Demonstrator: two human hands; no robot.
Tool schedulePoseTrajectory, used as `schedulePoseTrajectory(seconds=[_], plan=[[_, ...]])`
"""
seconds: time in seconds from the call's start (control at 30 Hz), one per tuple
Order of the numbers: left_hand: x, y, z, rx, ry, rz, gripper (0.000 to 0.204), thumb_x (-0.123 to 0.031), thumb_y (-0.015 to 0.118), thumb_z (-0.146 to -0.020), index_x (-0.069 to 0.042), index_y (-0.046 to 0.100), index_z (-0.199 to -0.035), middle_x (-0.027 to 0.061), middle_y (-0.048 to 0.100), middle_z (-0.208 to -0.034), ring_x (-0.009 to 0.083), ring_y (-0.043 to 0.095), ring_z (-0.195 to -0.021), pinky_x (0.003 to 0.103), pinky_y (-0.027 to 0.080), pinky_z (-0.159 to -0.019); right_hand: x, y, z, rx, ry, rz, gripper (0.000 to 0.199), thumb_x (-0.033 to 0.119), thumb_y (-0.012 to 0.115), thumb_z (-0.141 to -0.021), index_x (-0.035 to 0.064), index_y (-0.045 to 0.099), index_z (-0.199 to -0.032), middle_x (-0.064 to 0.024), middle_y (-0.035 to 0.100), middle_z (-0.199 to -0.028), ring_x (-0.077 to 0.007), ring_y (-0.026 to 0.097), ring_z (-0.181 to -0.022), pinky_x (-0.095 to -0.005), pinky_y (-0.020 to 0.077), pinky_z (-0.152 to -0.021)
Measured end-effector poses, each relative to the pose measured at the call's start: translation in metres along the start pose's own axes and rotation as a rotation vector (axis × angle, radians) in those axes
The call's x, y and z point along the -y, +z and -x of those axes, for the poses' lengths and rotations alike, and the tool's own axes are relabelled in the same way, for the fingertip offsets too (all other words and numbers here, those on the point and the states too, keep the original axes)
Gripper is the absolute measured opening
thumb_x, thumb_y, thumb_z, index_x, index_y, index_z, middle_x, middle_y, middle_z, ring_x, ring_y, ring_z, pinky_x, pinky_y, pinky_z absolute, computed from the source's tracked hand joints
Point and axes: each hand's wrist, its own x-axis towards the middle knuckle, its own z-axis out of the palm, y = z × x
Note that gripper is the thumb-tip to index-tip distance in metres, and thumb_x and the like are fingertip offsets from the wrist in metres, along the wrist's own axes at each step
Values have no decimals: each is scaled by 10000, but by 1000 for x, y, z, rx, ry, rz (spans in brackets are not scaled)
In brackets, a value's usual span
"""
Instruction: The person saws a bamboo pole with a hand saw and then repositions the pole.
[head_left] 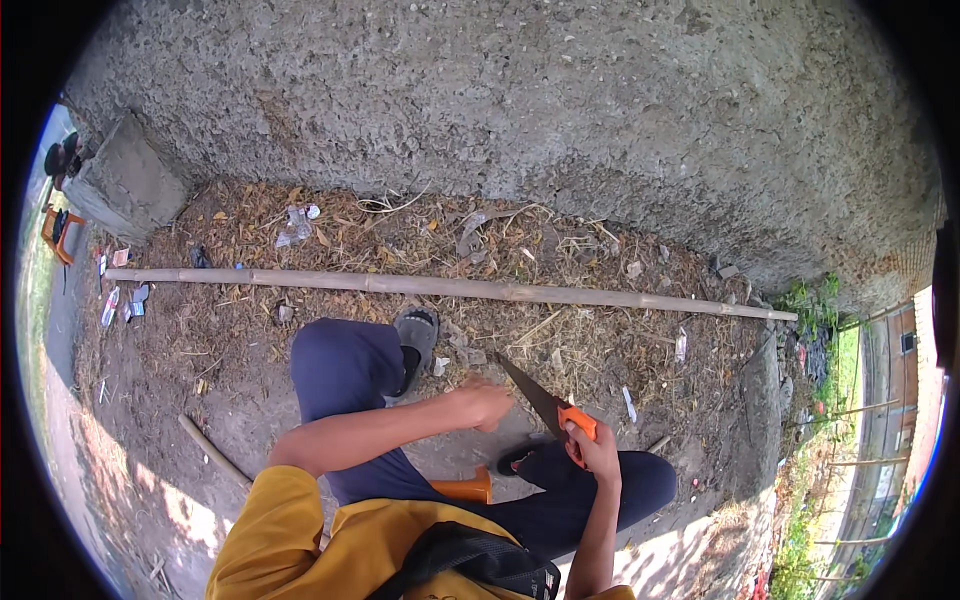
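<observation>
A rough grey wall (pixel 500 110) backs dry, littered ground (pixel 220 345) in the head view. Beyond the grey shoe (pixel 417 345), a bamboo pole (pixel 450 287) lies lengthwise left to right. The right hand (pixel 597 453) grips a saw (pixel 548 408), its blade slanting forward-left toward the left hand (pixel 482 403), fingers curled; whether that one holds anything, I cannot tell.

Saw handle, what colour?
The saw handle is orange, gripped in the right hand; best seen in the head view.

Left forearm (pixel 370 432) angled across body, left hand (pixel 482 404) curled; right hand (pixel 596 452) clenched, forearm (pixel 599 530) pointing forward.
</observation>
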Motion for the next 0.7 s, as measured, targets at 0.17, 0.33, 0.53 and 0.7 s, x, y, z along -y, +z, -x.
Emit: schedulePoseTrajectory(seconds=[0.17,0.33,0.53,0.7], plan=[[-2,-3,2,28,-12,27,353,-147,619,-806,-14,650,-1132,215,695,-1098,413,665,-1084,534,523,-915,-3,0,-1,59,79,4,212,199,682,-947,-10,646,-953,-15,588,-653,-95,561,-568,-261,458,-545],[-2,-6,9,20,-16,16,361,-142,625,-797,-16,654,-1134,210,699,-1086,396,680,-1058,535,529,-891,-1,4,-1,68,93,9,213,200,682,-949,-10,646,-960,-15,593,-667,-96,568,-583,-266,463,-558],[-3,-3,3,45,0,23,334,-173,664,-818,-23,667,-1117,195,712,-1060,376,689,-1053,521,526,-899,-7,4,-1,49,55,-120,234,200,672,-949,-18,656,-1033,-6,575,-619,-77,521,-488,-246,400,-443],[-5,-7,5,89,-25,5,328,-177,674,-826,-24,671,-1117,195,713,-1076,371,691,-1050,517,515,-928,-9,5,0,48,58,-134,236,198,675,-948,-16,659,-1045,-6,571,-617,-77,518,-484,-244,392,-437]])
